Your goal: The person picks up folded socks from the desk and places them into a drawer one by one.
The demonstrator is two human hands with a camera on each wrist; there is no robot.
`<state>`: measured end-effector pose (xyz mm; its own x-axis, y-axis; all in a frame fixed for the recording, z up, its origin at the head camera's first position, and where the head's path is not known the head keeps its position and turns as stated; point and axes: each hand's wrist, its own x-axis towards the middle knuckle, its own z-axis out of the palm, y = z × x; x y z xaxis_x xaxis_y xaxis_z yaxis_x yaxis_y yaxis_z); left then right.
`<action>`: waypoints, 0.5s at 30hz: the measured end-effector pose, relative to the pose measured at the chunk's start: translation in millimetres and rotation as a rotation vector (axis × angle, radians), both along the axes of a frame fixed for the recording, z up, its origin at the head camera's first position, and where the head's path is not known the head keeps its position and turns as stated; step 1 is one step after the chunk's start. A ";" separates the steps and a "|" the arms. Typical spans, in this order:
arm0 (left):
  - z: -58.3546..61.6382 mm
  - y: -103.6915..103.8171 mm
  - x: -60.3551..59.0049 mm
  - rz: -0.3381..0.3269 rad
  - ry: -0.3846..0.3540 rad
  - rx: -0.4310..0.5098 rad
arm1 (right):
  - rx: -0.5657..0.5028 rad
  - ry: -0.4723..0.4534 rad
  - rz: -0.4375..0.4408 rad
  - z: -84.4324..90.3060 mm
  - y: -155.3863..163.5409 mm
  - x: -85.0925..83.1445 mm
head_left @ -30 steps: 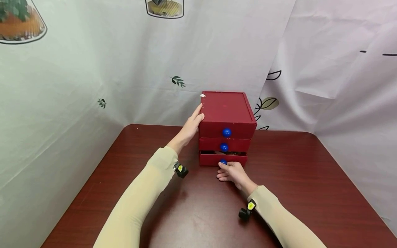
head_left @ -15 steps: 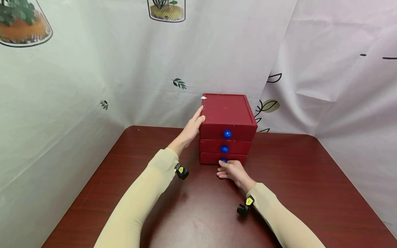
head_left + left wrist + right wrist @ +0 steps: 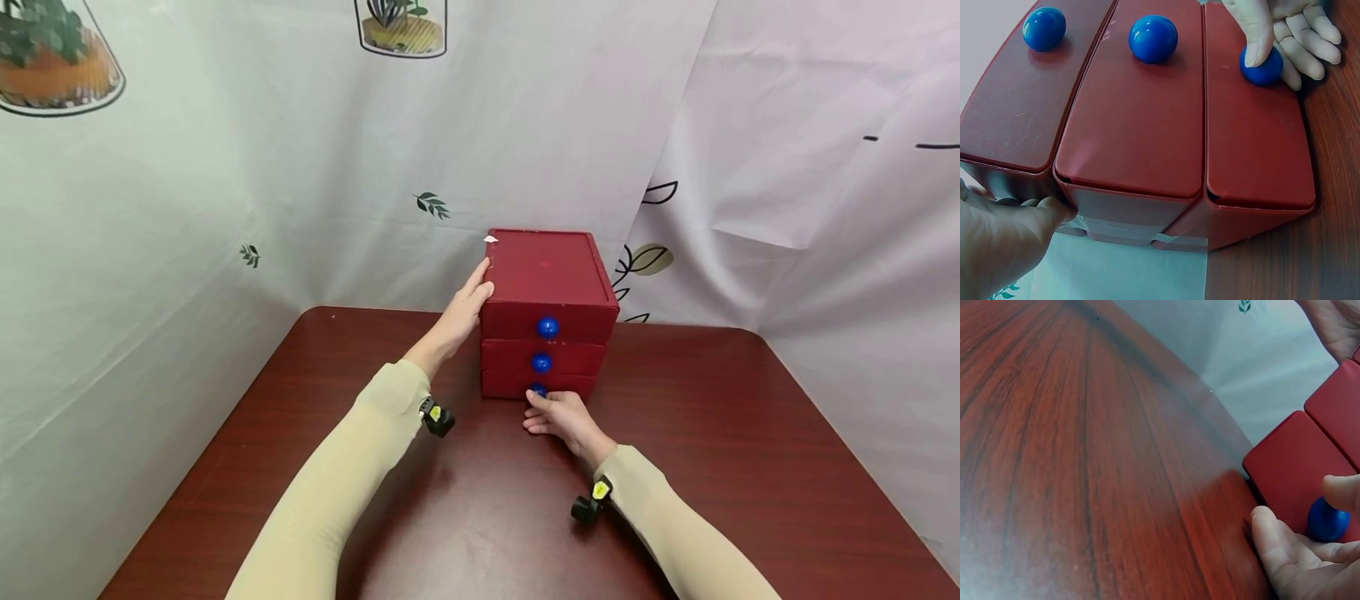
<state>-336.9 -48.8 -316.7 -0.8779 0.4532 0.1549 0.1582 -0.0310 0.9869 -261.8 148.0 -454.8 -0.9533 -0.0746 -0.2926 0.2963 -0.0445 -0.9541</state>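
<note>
Nearest to the viewer are two forearms in smooth beige sleeves, each with a small black and yellow device at the wrist, above a surface (image 3: 712,467) of dark red-brown wood with long, fine grain and a slight shine. The right hand (image 3: 564,419) rests low on this surface in front of the red drawer box (image 3: 546,312); its grip is on the bottom blue knob (image 3: 1262,65) — the thumb lies over the round ball and the curled fingers come under it, as the left wrist view shows. This knob belongs to the bottom drawer (image 3: 538,384), which sits flush with the fronts above it, so what is inside cannot be seen. The box stands near the far edge of the surface, about in the middle, and it is a square block with three flat drawer fronts stacked one over the other, matte red with small scratches. Each front carries one glossy blue ball knob: the middle knob (image 3: 541,362) and the top knob (image 3: 547,327) are free. The left hand (image 3: 463,308) lies against the left side of the box near the top corner, its grip wide, the fingers straight and flat on the wall. Behind stands a white curtain (image 3: 225,183), soft and folded, printed with small leaves and plants in glass jars.
</note>
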 end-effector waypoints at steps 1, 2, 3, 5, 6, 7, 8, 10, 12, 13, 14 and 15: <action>-0.1 -0.2 -0.1 0.001 -0.001 0.001 | 0.003 0.001 0.004 -0.6 0.2 -0.1; 0.0 -0.3 0.0 0.000 -0.002 0.003 | 0.004 -0.003 0.006 -1.0 0.3 -0.1; 0.1 -0.4 0.0 0.001 -0.003 0.007 | 0.009 0.004 0.012 -1.3 0.6 -0.2; 0.6 -0.3 0.4 0.002 -0.004 0.014 | 0.023 0.012 0.018 -1.4 1.1 0.2; 0.9 -0.1 0.8 0.003 -0.006 0.018 | 0.030 0.009 0.018 -1.4 1.5 0.5; 1.0 -0.1 1.1 0.003 -0.007 0.019 | 0.041 0.013 0.020 -1.2 1.9 1.3; 1.2 0.0 1.5 0.002 -0.009 0.021 | 0.051 0.015 0.024 -1.2 2.4 2.1; 1.4 0.1 2.0 0.000 -0.013 0.019 | 0.066 0.013 0.031 -1.1 3.6 4.3; 1.3 0.2 2.1 -0.004 -0.017 0.018 | 0.071 0.014 0.041 -0.9 5.0 6.5; 1.1 0.2 1.9 -0.005 -0.018 0.018 | 0.072 0.016 0.048 -0.5 5.6 7.6; 1.0 0.2 1.4 -0.005 -0.019 0.020 | 0.072 0.018 0.053 0.0 6.5 8.4; 0.9 0.3 1.1 -0.005 -0.019 0.022 | 0.075 0.022 0.057 1.1 7.4 9.3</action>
